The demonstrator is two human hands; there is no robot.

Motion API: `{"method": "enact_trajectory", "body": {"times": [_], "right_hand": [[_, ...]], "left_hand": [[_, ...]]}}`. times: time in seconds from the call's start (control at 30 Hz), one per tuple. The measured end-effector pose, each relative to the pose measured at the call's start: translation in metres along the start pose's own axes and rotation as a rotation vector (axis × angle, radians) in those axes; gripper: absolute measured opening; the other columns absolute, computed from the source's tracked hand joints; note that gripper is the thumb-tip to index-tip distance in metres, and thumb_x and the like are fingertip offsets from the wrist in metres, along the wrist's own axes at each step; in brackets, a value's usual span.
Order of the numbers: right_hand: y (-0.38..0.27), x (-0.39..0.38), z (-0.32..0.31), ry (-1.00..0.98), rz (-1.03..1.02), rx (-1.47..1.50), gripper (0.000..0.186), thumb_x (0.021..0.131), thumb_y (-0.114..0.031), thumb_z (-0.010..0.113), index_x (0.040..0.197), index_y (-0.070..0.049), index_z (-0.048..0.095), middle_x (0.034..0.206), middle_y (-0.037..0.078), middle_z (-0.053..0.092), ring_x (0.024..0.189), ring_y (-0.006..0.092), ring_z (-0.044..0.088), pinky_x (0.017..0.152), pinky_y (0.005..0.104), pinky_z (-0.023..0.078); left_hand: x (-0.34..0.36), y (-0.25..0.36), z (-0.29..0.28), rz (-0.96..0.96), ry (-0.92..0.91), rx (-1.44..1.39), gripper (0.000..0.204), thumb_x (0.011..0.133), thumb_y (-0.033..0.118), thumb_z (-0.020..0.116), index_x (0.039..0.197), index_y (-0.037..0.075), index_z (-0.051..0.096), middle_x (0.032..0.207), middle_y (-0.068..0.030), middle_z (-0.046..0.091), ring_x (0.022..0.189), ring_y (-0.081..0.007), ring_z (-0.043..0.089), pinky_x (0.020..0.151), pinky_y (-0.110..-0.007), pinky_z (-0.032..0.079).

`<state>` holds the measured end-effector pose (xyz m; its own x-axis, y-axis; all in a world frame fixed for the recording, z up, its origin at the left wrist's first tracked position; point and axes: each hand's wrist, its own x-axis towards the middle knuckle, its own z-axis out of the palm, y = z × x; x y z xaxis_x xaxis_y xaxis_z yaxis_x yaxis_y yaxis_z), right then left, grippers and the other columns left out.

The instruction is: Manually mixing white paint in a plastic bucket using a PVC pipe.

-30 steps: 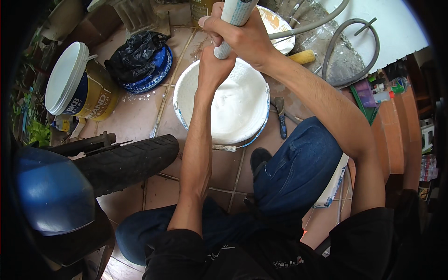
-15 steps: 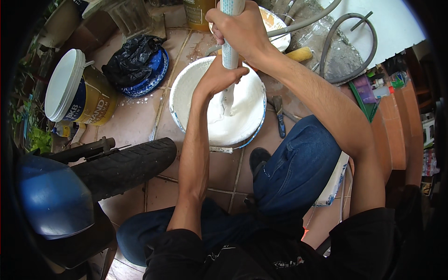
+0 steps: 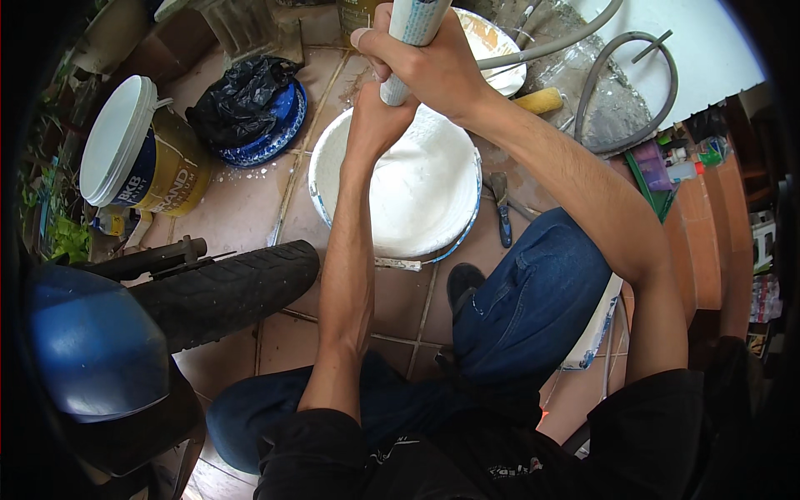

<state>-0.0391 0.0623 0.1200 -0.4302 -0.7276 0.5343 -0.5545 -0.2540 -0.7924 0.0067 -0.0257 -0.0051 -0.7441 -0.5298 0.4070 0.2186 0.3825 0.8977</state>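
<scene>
Both my hands are wrapped round a thick white pipe (image 3: 418, 21) with fine blue print. My right hand (image 3: 446, 71) grips it higher up, and my left hand (image 3: 379, 121) closes round it just below. Beneath them a round white bucket (image 3: 320, 196) with a blue-smeared rim holds thick white paint (image 3: 425, 196), its surface swirled. The pipe leans over the bucket's far side; its lower end is hidden behind my left hand and forearm.
A scraper with a blue handle (image 3: 504, 227) lies right of the bucket, below a yellow roller (image 3: 542, 101). At left are a motorbike tyre (image 3: 242, 287), a lidded paint pail (image 3: 179, 175), and a black plastic bag (image 3: 229, 108) on a blue lid (image 3: 293, 125). A grey hose (image 3: 581, 92) loops far right.
My hands have tilted the pipe and shifted its lower part toward the bucket's far left side. The pipe stretch that showed in the paint below my left hand is out of sight.
</scene>
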Motion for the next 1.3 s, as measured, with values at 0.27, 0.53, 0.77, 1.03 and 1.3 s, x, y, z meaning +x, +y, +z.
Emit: {"method": "enact_trajectory", "body": {"times": [0.27,0.53,0.77,1.03,1.3], "right_hand": [[0.003,0.001,-0.012,0.049,0.193,0.176,0.021,0.084,-0.015,0.067,0.067,-0.003,0.062,0.057,0.007,0.060,0.052,0.0146,0.061,0.055,0.0325,0.052],[-0.014,0.003,-0.017,0.132,0.269,-0.038,0.025,0.081,-0.016,0.064,0.062,0.000,0.062,0.054,0.009,0.060,0.053,0.0165,0.063,0.054,0.0334,0.052],[-0.040,0.000,-0.009,0.175,0.146,-0.144,0.025,0.087,-0.014,0.063,0.071,0.006,0.064,0.058,0.012,0.063,0.054,0.0200,0.065,0.051,0.0384,0.049],[-0.004,-0.001,0.000,-0.002,-0.019,-0.080,0.030,0.086,-0.021,0.068,0.066,0.001,0.065,0.058,0.009,0.062,0.055,0.0177,0.063,0.056,0.0345,0.052],[-0.003,0.001,-0.007,0.015,0.114,0.143,0.024,0.085,-0.017,0.068,0.068,-0.001,0.064,0.058,0.008,0.062,0.054,0.0152,0.063,0.057,0.0318,0.052]], "left_hand": [[-0.007,0.017,-0.016,-0.289,-0.420,0.090,0.026,0.080,0.020,0.073,0.087,-0.004,0.067,0.074,-0.0127,0.069,0.069,-0.0221,0.067,0.068,-0.038,0.053],[-0.014,0.020,0.014,-0.315,-0.418,-0.082,0.026,0.082,0.022,0.074,0.092,-0.001,0.065,0.072,-0.0079,0.068,0.070,-0.0179,0.067,0.068,-0.034,0.053],[-0.002,0.016,0.032,-0.009,-0.086,-0.103,0.037,0.087,0.022,0.072,0.111,-0.006,0.069,0.096,-0.0208,0.076,0.093,-0.0322,0.075,0.081,-0.042,0.056],[-0.001,0.007,-0.001,0.006,0.057,0.098,0.036,0.086,0.024,0.073,0.107,-0.005,0.071,0.098,-0.0258,0.075,0.097,-0.0373,0.075,0.083,-0.046,0.056],[-0.004,0.018,-0.023,-0.226,-0.353,0.162,0.028,0.078,0.020,0.071,0.092,-0.003,0.067,0.081,-0.0167,0.072,0.076,-0.0286,0.071,0.072,-0.041,0.055]]}}
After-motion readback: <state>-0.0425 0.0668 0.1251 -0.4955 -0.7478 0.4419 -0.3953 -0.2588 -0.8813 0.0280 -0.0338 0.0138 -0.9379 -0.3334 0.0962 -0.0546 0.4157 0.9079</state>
